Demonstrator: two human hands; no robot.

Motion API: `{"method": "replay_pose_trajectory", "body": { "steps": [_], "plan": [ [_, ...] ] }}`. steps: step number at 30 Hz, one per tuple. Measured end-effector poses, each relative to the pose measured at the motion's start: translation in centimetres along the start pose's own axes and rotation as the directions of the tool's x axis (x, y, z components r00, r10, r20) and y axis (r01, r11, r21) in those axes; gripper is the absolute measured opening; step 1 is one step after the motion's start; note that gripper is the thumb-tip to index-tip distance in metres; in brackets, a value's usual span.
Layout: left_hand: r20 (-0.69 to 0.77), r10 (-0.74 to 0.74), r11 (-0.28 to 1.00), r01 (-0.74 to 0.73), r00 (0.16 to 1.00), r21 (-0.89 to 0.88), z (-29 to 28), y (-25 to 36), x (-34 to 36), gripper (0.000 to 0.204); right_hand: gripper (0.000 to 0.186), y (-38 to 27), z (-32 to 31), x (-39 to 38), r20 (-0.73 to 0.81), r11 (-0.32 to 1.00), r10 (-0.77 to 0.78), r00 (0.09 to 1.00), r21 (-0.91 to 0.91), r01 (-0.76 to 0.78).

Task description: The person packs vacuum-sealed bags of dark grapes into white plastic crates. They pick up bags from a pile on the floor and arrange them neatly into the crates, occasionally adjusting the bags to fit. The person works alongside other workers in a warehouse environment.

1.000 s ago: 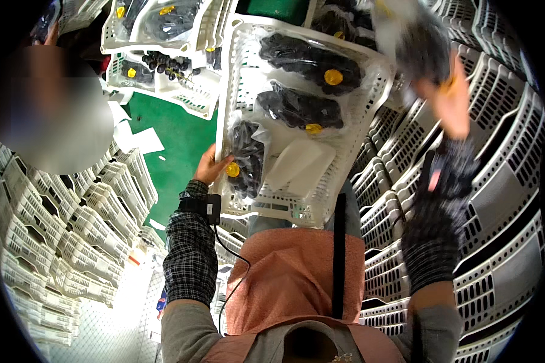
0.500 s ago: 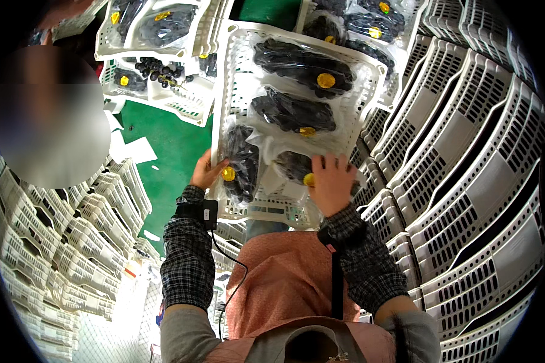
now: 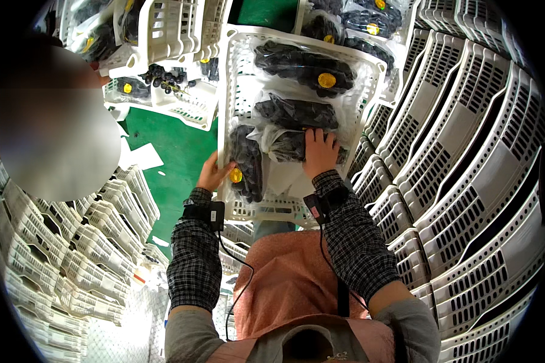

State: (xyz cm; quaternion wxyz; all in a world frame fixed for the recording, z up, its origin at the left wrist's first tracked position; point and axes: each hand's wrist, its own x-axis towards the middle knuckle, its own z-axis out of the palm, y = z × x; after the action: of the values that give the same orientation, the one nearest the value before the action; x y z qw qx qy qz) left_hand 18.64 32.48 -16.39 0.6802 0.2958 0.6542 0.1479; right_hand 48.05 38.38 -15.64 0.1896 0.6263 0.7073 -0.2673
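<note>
Left hand (image 3: pixel 214 173): white perforated plastic crate (image 3: pixel 239 91) pinched at its left.
Right hand (image 3: pixel 321 154): laid over clear plastic bag of dark grapes (image 3: pixel 286 144); grip cannot be told.
Bag's place: inside crate, towards its right.

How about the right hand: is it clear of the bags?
No, the right hand lies on a bag of dark grapes in the white crate.

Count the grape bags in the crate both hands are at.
4: far bag at the top, middle bag below it, near bag partly under the right hand, left bag beside the left hand. Others could hide underneath.
</note>
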Motion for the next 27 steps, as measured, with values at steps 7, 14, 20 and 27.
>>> {"method": "replay_pose_trajectory", "body": {
  "steps": [7, 14, 20, 27],
  "plan": [
    [0.017, 0.025, 0.994, -0.023, 1.0, -0.103, -0.2, -0.2, -0.1, 0.042, 0.08, 6.1, -0.8, -5.7, -0.239, 0.674, 0.349, 0.906, 0.736, -0.066],
    [-0.014, -0.098, 0.995, 0.098, 0.995, -0.011, -0.7, -1.0, 0.0, 0.036, 0.062, 16.6, 0.7, 4.3, -0.148, 0.373, 0.737, 0.66, 0.903, -0.214],
    [-0.096, -0.179, 0.982, 0.184, 0.979, 0.039, -0.8, -1.3, -1.0, 0.029, 0.084, 20.9, -3.6, 19.5, -0.401, 0.992, -0.027, 0.916, -0.125, -0.025],
    [-0.093, -0.142, 0.99, 0.142, 0.985, -0.009, -1.6, -2.1, -1.3, 0.029, 0.079, 20.6, -3.3, 24.7, -0.171, 0.955, -0.078, 0.982, -0.297, 0.024]
  ]
}}
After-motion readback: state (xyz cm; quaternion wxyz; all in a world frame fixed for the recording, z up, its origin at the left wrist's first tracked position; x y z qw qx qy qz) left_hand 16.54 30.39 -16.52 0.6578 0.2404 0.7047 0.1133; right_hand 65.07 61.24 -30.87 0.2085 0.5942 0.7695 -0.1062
